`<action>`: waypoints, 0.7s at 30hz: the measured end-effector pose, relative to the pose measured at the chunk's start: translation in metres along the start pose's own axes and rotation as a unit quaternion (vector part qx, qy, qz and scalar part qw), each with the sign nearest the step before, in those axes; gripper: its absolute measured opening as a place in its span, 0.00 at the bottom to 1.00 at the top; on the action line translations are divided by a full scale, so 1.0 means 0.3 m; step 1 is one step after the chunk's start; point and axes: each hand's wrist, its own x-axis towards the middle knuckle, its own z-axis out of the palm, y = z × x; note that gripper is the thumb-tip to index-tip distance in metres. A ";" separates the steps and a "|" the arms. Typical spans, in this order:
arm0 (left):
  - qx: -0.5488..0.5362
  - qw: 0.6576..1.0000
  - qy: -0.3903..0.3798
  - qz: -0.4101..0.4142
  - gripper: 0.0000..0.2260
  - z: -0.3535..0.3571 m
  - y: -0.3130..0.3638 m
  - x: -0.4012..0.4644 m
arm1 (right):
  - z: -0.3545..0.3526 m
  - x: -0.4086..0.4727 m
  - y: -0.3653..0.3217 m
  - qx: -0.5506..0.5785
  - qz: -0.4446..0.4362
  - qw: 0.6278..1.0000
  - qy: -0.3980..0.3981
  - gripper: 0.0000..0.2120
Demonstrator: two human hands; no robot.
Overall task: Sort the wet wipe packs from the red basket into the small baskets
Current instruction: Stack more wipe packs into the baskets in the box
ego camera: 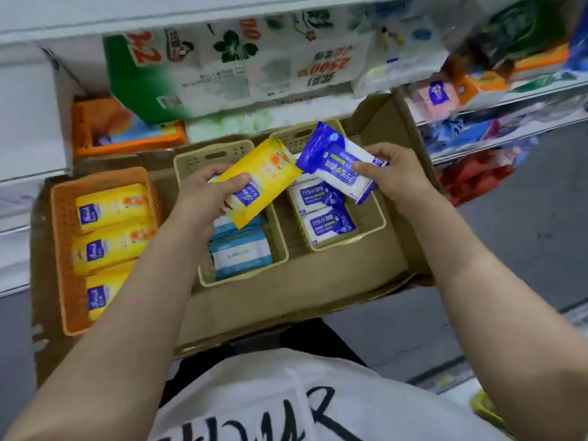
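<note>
My left hand (206,194) grips a yellow wipe pack (262,179) above the middle beige basket (203,160), which holds light-blue packs (240,253). My right hand (394,173) pinches a blue-and-white 75% wipe pack (334,159) over the right beige basket (372,224), where similar blue packs (321,211) lie. An orange basket (62,237) on the left holds three yellow packs (111,229). All three baskets sit in a flat cardboard tray (286,300). The red basket is not in view.
Shelves with tissue bundles (229,65) rise behind the tray. Another orange basket (127,135) stands at the back left. More shelves with packaged goods (477,87) run along the right, above a grey floor (525,249).
</note>
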 end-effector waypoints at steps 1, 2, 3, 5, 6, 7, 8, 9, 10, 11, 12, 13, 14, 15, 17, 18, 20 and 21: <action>-0.001 1.000 0.011 -0.006 0.13 0.021 -0.006 -0.002 | -0.013 0.042 0.018 -0.029 0.000 0.999 -0.016 0.11; 0.000 1.000 0.019 -0.013 0.14 0.039 -0.012 -0.004 | -0.017 0.078 0.035 -0.056 0.003 0.998 -0.036 0.11; 0.004 0.999 0.028 -0.020 0.14 0.054 -0.018 -0.005 | -0.019 0.110 0.049 -0.080 0.009 0.995 -0.057 0.11; 0.019 0.998 0.050 -0.027 0.15 0.080 -0.023 -0.004 | -0.011 0.163 0.077 -0.120 0.020 0.988 -0.096 0.09; 0.028 0.997 0.063 -0.028 0.15 0.091 -0.027 0.000 | -0.003 0.184 0.092 -0.143 0.019 0.983 -0.116 0.10; 0.038 0.996 0.075 -0.030 0.15 0.099 -0.032 0.004 | 0.006 0.203 0.107 -0.173 0.018 0.975 -0.140 0.10; 0.044 0.995 0.087 -0.033 0.16 0.103 -0.037 0.009 | 0.019 0.219 0.125 -0.206 0.019 0.964 -0.166 0.10; 0.046 0.994 0.096 -0.037 0.17 0.105 -0.041 0.014 | 0.034 0.233 0.145 -0.237 0.023 0.952 -0.191 0.11; 0.046 0.993 0.104 -0.042 0.18 0.105 -0.045 0.020 | 0.054 0.245 0.168 -0.266 0.025 0.939 -0.216 0.12; 0.046 0.992 0.109 -0.045 0.18 0.104 -0.048 0.025 | 0.075 0.256 0.191 -0.296 0.024 0.924 -0.242 0.15; 0.047 0.992 0.111 -0.048 0.17 0.102 -0.053 0.032 | 0.098 0.264 0.213 -0.328 0.019 0.907 -0.265 0.17; 0.049 0.992 0.109 -0.050 0.17 0.100 -0.058 0.038 | 0.120 0.271 0.235 -0.356 0.010 0.890 -0.284 0.19; 0.050 0.992 0.103 -0.052 0.17 0.099 -0.064 0.044 | 0.138 0.277 0.257 -0.377 0.005 0.877 -0.299 0.20; 0.050 0.992 0.098 -0.055 0.17 0.098 -0.069 0.049 | 0.152 0.284 0.276 -0.387 0.006 0.869 -0.308 0.21; 0.045 0.993 0.090 -0.065 0.17 0.093 -0.079 0.056 | 0.169 0.295 0.305 -0.393 0.007 0.867 -0.306 0.21; 0.042 0.993 0.087 -0.071 0.17 0.090 -0.085 0.057 | 0.173 0.295 0.315 -0.400 -0.005 0.867 -0.297 0.20; 0.041 0.992 0.083 -0.081 0.17 0.085 -0.099 0.059 | 0.179 0.289 0.333 -0.420 -0.049 0.865 -0.268 0.17; 0.043 0.992 0.081 -0.085 0.17 0.083 -0.105 0.061 | 0.182 0.283 0.341 -0.428 -0.070 0.865 -0.252 0.16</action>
